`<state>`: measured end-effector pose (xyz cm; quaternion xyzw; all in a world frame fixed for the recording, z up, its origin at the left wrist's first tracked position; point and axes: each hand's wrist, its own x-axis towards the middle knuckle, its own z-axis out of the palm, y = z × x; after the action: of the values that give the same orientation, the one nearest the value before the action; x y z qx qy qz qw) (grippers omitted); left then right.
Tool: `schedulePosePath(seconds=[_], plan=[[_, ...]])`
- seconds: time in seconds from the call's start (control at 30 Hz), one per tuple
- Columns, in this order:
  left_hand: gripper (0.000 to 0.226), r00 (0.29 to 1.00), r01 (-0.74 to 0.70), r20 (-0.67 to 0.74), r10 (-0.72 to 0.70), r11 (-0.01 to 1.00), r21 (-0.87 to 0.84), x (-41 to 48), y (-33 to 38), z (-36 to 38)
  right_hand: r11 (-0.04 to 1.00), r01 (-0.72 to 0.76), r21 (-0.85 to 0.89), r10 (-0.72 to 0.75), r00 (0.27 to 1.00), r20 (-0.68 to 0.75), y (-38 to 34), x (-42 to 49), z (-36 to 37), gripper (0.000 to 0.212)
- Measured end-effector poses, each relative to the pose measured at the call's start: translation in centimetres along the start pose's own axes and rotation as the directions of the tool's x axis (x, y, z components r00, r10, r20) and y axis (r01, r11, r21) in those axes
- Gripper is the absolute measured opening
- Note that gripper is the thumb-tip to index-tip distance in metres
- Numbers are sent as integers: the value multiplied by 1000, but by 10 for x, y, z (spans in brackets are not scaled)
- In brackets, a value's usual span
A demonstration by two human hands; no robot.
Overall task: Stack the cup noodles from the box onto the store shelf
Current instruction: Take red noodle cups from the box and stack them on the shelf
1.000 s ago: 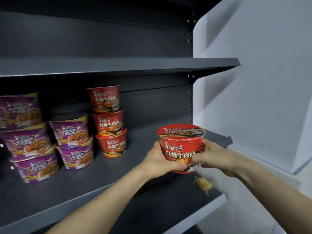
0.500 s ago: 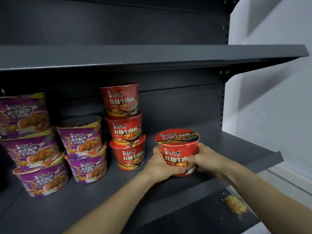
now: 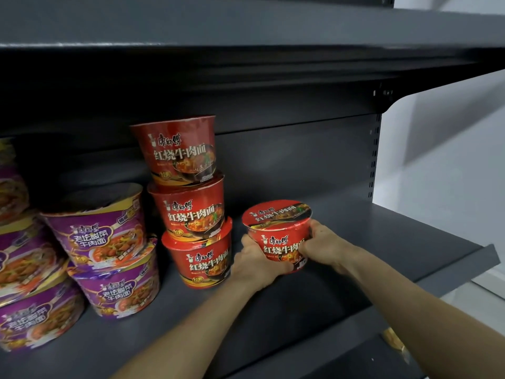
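Note:
A red cup noodle (image 3: 278, 231) stands upright on the dark grey shelf (image 3: 382, 228), just right of a stack of three red cups (image 3: 188, 203). My left hand (image 3: 257, 261) grips its left side near the base and my right hand (image 3: 325, 244) grips its right side. Whether its base touches the shelf I cannot tell, as my hands cover it. The box is out of view.
Purple cup noodles (image 3: 106, 247) are stacked at the left, with more at the frame's left edge (image 3: 24, 291). An upper shelf (image 3: 246, 31) hangs low overhead. Bare shelf lies right of the held cup. A lower shelf carries a small packet (image 3: 393, 339).
Both hands have carried the red cup forward and down onto the shelf, close beside the red stack. The view has moved closer to the shelf.

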<state>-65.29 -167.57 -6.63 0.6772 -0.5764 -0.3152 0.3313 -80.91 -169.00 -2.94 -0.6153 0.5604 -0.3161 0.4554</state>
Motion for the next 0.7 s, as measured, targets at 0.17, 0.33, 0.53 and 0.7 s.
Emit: schedulePosePath(seconds=[0.17,0.33,0.53,0.7], plan=[[112,999,2,-45,0,999,34,12,-3,2,1000,-14,4,14,1000,-5,2,18,6,68],[109,997,33,-76,-28,997,71,20,-6,2,1000,-21,-2,21,1000,-2,2,30,11,65],[109,994,63,-90,-57,996,66,26,-3,5,999,-23,-27,23,1000,-13,0,40,13,63],[111,992,82,-101,-77,995,50,32,-6,7,1000,-23,-14,23,1000,-18,0,43,17,65]])
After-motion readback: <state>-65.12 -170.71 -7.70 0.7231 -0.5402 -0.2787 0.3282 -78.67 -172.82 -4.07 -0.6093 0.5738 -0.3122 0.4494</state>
